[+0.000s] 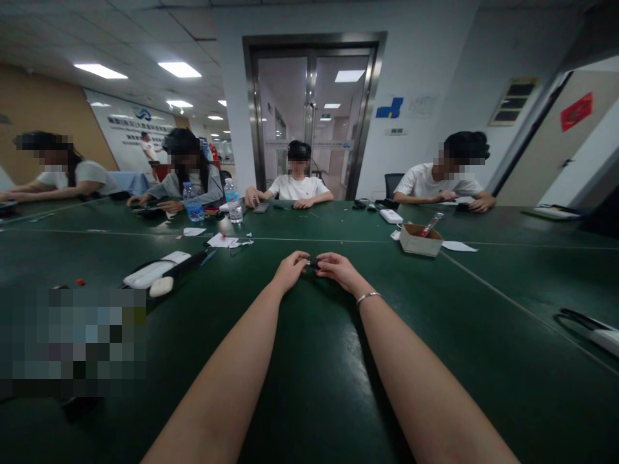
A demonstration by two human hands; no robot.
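Observation:
Over the middle of the green table [309, 361], both my arms reach forward and my hands meet at one small object. It is a small black object [314, 263] with a silvery end towards the left; its kind is too small to make out. My left hand [291, 270] pinches the silvery end between thumb and fingers. On the black end, the fingers of my right hand [338, 268] are closed, partly covering it. A silver bracelet [368, 296] circles my right wrist.
Left of my hands lie a white device [157, 269], a cream case [161, 287] and paper scraps [223, 240]. Two water bottles [193, 203] stand farther back. A small open box [420, 241] sits to the right. Several people sit around the far side.

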